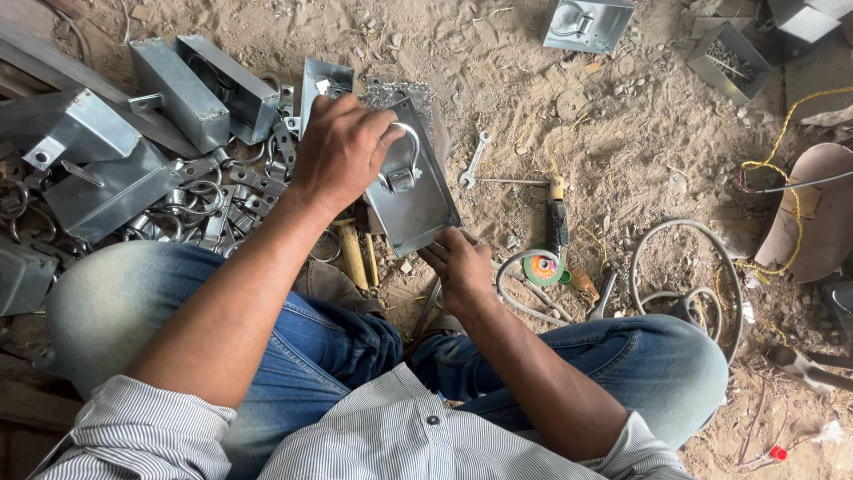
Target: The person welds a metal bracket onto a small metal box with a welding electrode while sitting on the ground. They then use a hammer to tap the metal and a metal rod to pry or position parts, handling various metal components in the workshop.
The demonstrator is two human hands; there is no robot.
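I squat over sandy ground with a flat grey metal plate point(418, 200) held between my hands. The plate carries a curved steel shackle loop point(410, 147) and a small bracket. My left hand point(342, 151) lies over the plate's upper left side, its thumb against the loop. At the plate's near corner, my right hand point(458, 262) pinches the lower edge. A wooden-handled tool point(353, 253) lies under the plate, partly hidden.
Left lies a heap of folded metal boxes point(182, 89) and loose rings and brackets point(204, 200). A spanner point(474, 162), an angle grinder point(553, 244) with a grey cable point(684, 267), and more metal boxes point(588, 22) lie to the right. A yellow cord point(782, 142) trails far right.
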